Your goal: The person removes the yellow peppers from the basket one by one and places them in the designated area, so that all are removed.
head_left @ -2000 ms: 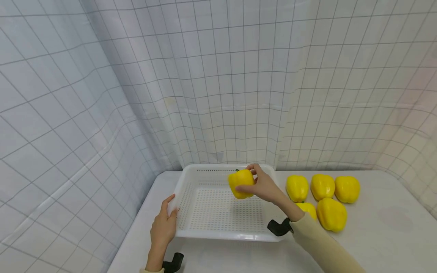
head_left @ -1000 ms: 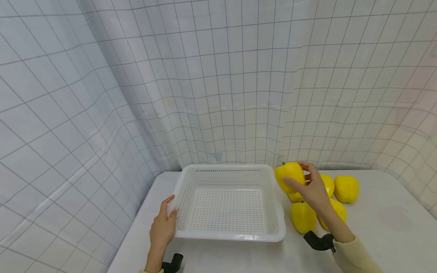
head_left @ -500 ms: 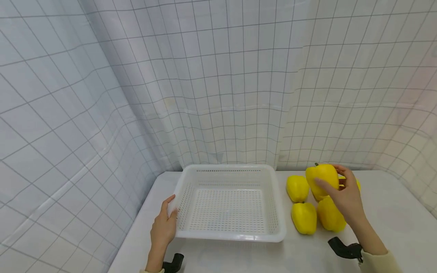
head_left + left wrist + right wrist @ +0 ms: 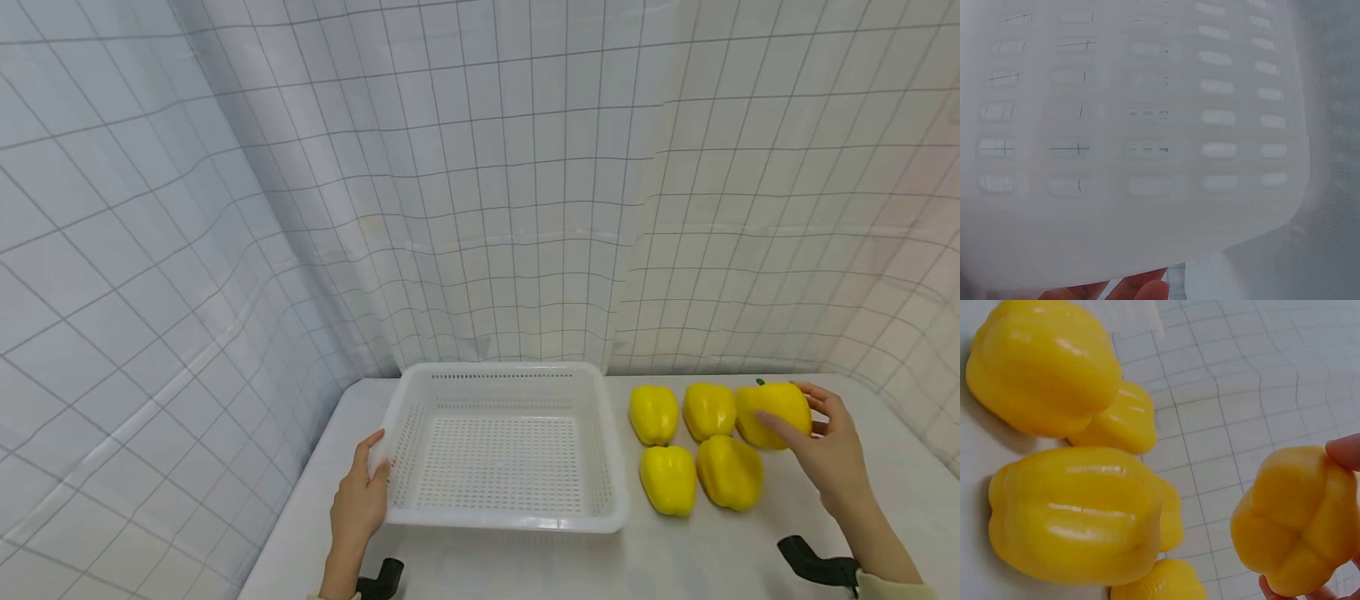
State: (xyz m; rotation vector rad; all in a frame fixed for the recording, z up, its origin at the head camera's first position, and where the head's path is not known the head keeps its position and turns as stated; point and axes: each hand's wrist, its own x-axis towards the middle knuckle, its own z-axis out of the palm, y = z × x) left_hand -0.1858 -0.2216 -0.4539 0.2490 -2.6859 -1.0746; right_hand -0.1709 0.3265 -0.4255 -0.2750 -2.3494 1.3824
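Observation:
My right hand (image 4: 832, 442) holds a yellow bell pepper (image 4: 780, 408) by its side, thumb in front and fingers behind, at the right end of a group of yellow peppers. In the right wrist view the held pepper (image 4: 1294, 519) shows its lobed bottom, apart from the others. Its body overlaps another pepper in the head view, which is mostly hidden. My left hand (image 4: 358, 498) grips the left rim of a white perforated plastic basket (image 4: 510, 520). The left wrist view shows the basket's slotted wall (image 4: 1182, 134) up close, with fingertips (image 4: 1154, 290) below its edge.
Several yellow peppers, among them a front one (image 4: 668, 480) and a back one (image 4: 652, 414), lie in two rows right of the basket. The white table (image 4: 847, 500) extends around them. A grid-patterned white curtain (image 4: 525, 208) hangs behind and at the sides.
My right hand has carried the pepper from above the basket rightward across the group to its far right end, and lower. My left hand stays on the basket rim.

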